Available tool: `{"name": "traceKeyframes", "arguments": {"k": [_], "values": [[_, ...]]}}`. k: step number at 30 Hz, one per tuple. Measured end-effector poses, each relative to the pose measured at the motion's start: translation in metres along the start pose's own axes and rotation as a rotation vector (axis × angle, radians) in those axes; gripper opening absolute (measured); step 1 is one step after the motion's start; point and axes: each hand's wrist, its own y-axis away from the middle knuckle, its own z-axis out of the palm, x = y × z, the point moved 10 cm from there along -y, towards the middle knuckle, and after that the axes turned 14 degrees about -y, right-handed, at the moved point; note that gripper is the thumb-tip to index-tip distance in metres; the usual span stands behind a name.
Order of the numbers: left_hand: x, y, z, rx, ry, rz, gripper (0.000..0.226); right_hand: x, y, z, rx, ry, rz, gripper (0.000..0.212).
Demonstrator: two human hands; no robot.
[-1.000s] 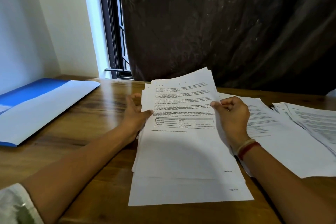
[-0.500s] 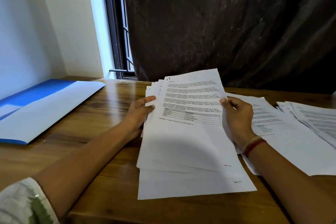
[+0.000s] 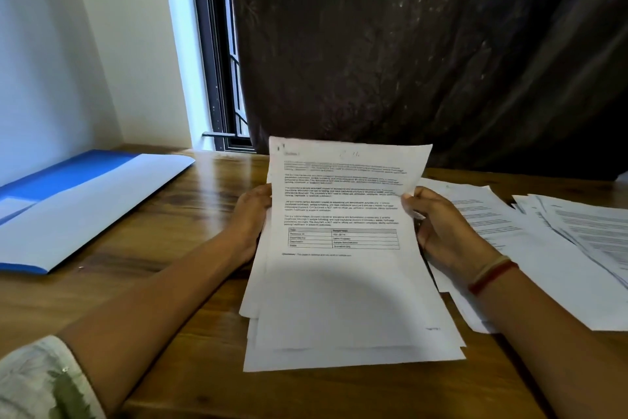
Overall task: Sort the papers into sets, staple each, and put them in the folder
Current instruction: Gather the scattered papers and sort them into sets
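Over the wooden table (image 3: 190, 282), the left hand (image 3: 251, 214) and right hand (image 3: 438, 225) pinch the side edges of a light, floppy stack of papers (image 3: 343, 269), best held by both sides

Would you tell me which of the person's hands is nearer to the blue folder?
Left. The left hand grips the left edge of the paper stack, to the right of the blue folder; the right hand grips the opposite edge, farther away.

On your wooden surface (image 3: 210, 187) you find a blue-and-white folder (image 3: 85, 201) at left and loose printed papers (image 3: 543, 265) spread at right.
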Motion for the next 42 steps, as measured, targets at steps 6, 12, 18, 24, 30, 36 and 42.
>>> {"name": "traceKeyframes", "arguments": {"k": [6,12,18,24,30,36,42], "values": [[0.004,-0.005,0.009,-0.096,-0.015,0.084,0.031,0.006,0.000,-0.004,0.114,0.125,-0.019,0.021],[0.004,-0.004,0.001,-0.021,-0.062,0.076,0.027,0.007,0.001,0.000,0.141,0.028,-0.012,0.017],[0.011,-0.002,0.007,-0.134,-0.049,0.127,0.036,0.001,0.000,-0.015,0.235,-0.075,-0.065,0.018],[0.006,-0.005,0.012,-0.202,-0.073,0.132,0.033,-0.012,0.003,-0.022,0.243,0.084,-0.220,0.028],[0.012,-0.004,0.010,-0.135,-0.024,0.181,0.050,-0.018,0.002,-0.019,0.229,0.195,-0.341,0.025],[0.033,-0.002,0.007,-0.047,-0.221,0.533,0.050,-0.018,-0.001,-0.019,0.252,0.230,-0.363,0.021],[0.046,0.010,0.004,0.065,-0.472,0.676,0.046,-0.020,0.003,-0.009,0.191,0.106,-0.330,0.007]]}}
